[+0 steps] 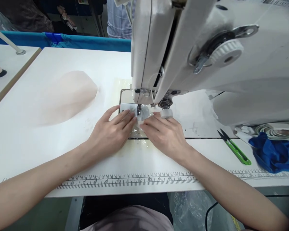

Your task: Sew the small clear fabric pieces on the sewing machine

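l hand (113, 130) & r hand (167, 134) just apart, i can't tell if gripping, by sewing machine (183, 64); long axis runs l-r, head (155, 41) at l.

The person (130, 219) is using one left hand (114, 131) and one right hand (167, 134); one machine (156, 51), one snips (237, 150), one blue cloth (276, 152) and one ruler (144, 180) are showing.

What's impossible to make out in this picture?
All in the head view:
- Whatever lies beneath the left hand and right hand: those hands cover it.
- Sewing machine: top and right end cut off by the picture's edges.
- Striped shirt: wearer's head cut off above.
- Printed ruler: some numbers hidden by the right forearm.
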`<control>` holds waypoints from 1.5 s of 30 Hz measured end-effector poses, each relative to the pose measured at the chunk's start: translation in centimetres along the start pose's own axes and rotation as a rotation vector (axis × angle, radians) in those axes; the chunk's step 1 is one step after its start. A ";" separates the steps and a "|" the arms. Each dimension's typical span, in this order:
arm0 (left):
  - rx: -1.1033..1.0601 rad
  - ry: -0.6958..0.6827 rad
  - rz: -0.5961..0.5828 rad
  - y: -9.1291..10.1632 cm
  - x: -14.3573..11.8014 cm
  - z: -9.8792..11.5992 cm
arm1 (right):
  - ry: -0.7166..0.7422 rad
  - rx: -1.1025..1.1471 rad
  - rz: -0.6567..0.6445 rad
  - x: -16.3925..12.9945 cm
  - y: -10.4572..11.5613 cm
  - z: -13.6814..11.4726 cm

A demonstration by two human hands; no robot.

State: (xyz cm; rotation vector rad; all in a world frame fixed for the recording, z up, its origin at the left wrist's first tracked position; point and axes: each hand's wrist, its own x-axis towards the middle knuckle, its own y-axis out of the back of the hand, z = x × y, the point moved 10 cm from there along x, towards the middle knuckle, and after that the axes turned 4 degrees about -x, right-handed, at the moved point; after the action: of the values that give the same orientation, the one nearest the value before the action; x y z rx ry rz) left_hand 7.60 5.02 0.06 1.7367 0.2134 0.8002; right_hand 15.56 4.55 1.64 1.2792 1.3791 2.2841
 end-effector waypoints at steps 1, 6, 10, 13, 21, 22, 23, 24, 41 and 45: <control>0.011 0.000 -0.005 -0.1 0.0 0.0 | -0.001 0.001 -0.009 0.0 -0.1 0.0; 0.003 0.000 -0.009 -0.2 0.0 0.0 | 0.002 0.004 -0.004 -0.1 -0.1 -0.1; -0.040 0.016 -0.003 -0.2 0.0 -0.2 | -0.002 0.028 -0.020 -0.2 -0.3 -0.1; -0.059 0.030 -0.003 -0.2 0.1 -0.5 | -0.012 0.041 -0.052 -0.2 -0.7 -0.1; -0.043 0.045 -0.005 -0.4 0.7 -1.1 | -0.035 -0.022 -0.045 0.0 -1.1 0.5; -0.046 0.050 -0.001 -0.4 0.7 -1.2 | -0.040 -0.021 -0.053 0.0 -1.2 0.6; -0.049 0.050 0.001 -0.4 0.7 -1.2 | -0.045 -0.017 -0.060 0.0 -1.2 0.6; -0.053 0.049 0.002 -0.3 0.6 -1.1 | -0.047 -0.006 -0.067 -0.1 -1.2 0.6; -0.021 0.084 0.011 -0.7 1.0 -2.1 | -0.032 -0.010 -0.130 -0.1 -1.4 0.4; -0.071 0.132 -0.001 -1.1 1.2 -2.9 | -0.031 -0.048 -0.162 0.0 -1.8 0.7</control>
State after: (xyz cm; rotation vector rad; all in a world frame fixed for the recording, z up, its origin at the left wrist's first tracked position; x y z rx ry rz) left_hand 6.99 8.29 -0.11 1.6186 0.2717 0.9124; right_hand 15.61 6.01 0.34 1.1391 1.3563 2.1672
